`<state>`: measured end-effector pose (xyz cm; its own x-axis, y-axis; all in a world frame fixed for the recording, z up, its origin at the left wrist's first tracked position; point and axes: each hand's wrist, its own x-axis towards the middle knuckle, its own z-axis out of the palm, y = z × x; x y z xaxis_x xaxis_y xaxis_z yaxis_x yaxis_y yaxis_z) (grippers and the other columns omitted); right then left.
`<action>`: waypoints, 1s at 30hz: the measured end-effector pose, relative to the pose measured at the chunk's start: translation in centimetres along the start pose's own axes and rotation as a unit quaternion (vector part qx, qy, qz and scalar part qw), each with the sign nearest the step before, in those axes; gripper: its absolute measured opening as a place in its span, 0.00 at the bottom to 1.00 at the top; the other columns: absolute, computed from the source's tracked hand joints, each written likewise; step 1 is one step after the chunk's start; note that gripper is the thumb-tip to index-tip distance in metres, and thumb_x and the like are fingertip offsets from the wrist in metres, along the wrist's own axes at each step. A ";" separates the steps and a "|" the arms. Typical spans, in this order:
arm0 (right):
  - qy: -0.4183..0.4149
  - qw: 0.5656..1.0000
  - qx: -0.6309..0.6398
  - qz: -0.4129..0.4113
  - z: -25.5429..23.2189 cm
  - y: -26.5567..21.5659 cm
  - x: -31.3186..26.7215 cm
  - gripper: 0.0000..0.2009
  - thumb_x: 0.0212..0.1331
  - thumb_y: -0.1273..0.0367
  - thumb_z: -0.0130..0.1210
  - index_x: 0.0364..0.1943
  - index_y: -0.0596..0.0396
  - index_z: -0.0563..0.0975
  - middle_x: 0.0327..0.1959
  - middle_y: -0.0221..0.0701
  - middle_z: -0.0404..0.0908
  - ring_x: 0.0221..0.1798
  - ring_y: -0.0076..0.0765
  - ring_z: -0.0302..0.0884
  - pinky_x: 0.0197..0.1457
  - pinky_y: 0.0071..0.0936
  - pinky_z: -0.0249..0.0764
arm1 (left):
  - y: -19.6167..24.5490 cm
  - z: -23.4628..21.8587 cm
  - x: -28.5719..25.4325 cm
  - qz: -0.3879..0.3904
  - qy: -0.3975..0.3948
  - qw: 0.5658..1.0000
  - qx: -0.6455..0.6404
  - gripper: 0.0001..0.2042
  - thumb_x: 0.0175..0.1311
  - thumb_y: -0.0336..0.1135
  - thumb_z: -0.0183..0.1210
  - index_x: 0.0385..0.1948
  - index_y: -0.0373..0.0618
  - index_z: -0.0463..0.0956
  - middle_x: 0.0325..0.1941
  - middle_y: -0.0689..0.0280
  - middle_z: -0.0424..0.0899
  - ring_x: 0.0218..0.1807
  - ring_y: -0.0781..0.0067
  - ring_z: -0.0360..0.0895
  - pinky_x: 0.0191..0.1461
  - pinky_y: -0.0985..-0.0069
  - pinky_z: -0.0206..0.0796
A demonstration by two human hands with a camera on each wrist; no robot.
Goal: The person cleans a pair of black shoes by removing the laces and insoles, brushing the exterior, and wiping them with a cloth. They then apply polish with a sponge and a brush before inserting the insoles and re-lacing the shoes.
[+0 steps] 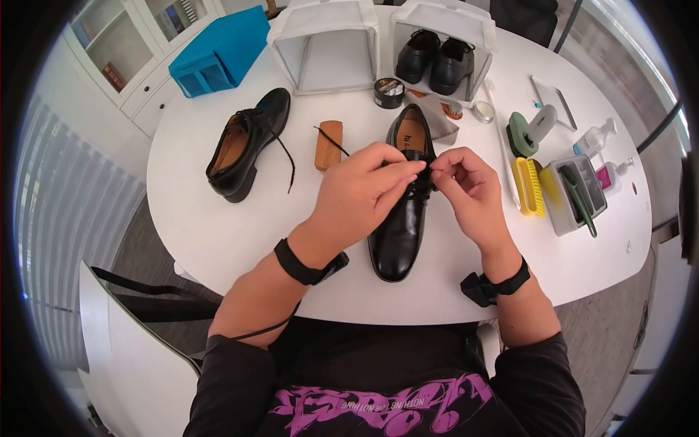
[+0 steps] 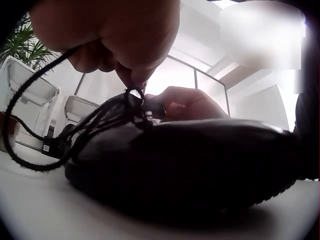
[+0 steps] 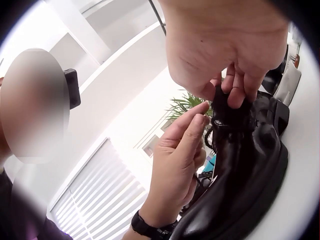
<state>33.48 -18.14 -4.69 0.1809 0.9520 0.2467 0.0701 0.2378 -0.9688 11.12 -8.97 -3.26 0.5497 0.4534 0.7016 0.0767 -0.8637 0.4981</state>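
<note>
A black leather dress shoe [image 1: 398, 244] sits upright on the table, toe toward me. At the top of its lacing my left hand [image 1: 349, 195] pinches the black shoelace [image 2: 37, 167], and part of the lace loops out from under that hand in the left wrist view. My right hand [image 1: 473, 195] grips the shoe's upper by the eyelets with thumb and fingers, opposite the left fingertips. In the right wrist view the right hand [image 3: 225, 47] hides part of the opening. A matching shoe [image 1: 251, 171] stands at the left, its lace end trailing on the table.
A wooden block brush [image 1: 328, 149] lies between the shoes. Behind are a polish tin [image 1: 389, 92], a white box [image 1: 324, 86], another box holding black shoes [image 1: 450, 67], and a blue case [image 1: 218, 54]. At right are a yellow brush [image 1: 527, 187], a green brush [image 1: 520, 135], a grey caddy [image 1: 557, 207] and bottles [image 1: 595, 138].
</note>
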 end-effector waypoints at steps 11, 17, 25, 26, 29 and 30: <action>0.017 0.974 0.209 0.085 -0.2 1.4 0.5 0.12 0.75 0.76 0.63 0.56 0.49 0.76 0.49 0.23 0.82 0.49 0.20 0.80 0.58 0.23 0.78 | 0.4 1.7 0.5 -0.006 -0.014 1.000 -0.018 0.16 0.75 0.20 0.69 0.60 0.44 0.92 0.47 0.63 0.89 0.40 0.65 0.88 0.42 0.71 0.78; 0.010 0.962 0.253 0.099 -0.3 2.0 0.5 0.11 0.76 0.76 0.63 0.55 0.48 0.76 0.51 0.24 0.85 0.50 0.22 0.82 0.61 0.25 0.78 | 0.4 2.2 0.7 -0.043 -0.003 0.999 -0.024 0.19 0.75 0.23 0.70 0.65 0.44 0.87 0.45 0.61 0.92 0.38 0.64 0.89 0.40 0.72 0.79; 0.005 0.967 0.240 0.092 0.0 1.8 0.4 0.09 0.79 0.74 0.63 0.55 0.50 0.77 0.52 0.25 0.86 0.53 0.21 0.83 0.63 0.25 0.79 | 0.6 2.3 0.9 -0.045 -0.017 0.999 -0.011 0.16 0.74 0.23 0.71 0.62 0.44 0.89 0.45 0.63 0.94 0.39 0.66 0.91 0.39 0.73 0.81; 0.000 0.969 0.230 0.090 0.0 1.8 0.4 0.08 0.80 0.73 0.64 0.55 0.51 0.78 0.52 0.25 0.86 0.53 0.21 0.83 0.63 0.25 0.80 | 0.7 2.1 1.0 -0.044 -0.018 0.999 -0.011 0.16 0.74 0.23 0.71 0.62 0.44 0.89 0.45 0.63 0.94 0.39 0.66 0.91 0.39 0.73 0.81; -0.031 0.985 0.154 0.075 -0.7 1.5 0.6 0.05 0.82 0.72 0.64 0.53 0.55 0.81 0.51 0.25 0.87 0.53 0.21 0.84 0.62 0.25 0.82 | 0.7 1.8 1.0 -0.078 -0.030 0.996 -0.018 0.16 0.74 0.24 0.72 0.61 0.45 0.91 0.44 0.62 0.96 0.41 0.66 0.94 0.42 0.75 0.83; -0.029 0.985 0.154 0.074 -1.1 1.5 0.6 0.05 0.82 0.72 0.64 0.53 0.55 0.81 0.51 0.25 0.87 0.53 0.21 0.84 0.62 0.25 0.82 | 0.7 1.7 0.9 -0.085 -0.025 0.996 -0.020 0.16 0.73 0.25 0.73 0.61 0.44 0.91 0.45 0.61 0.97 0.42 0.66 0.96 0.43 0.75 0.84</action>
<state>34.78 -17.43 -5.94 0.1091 0.9881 0.1087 -0.2547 0.1335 -0.9578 13.05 -9.54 -3.16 0.5730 0.5797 0.5793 0.1390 -0.7654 0.6284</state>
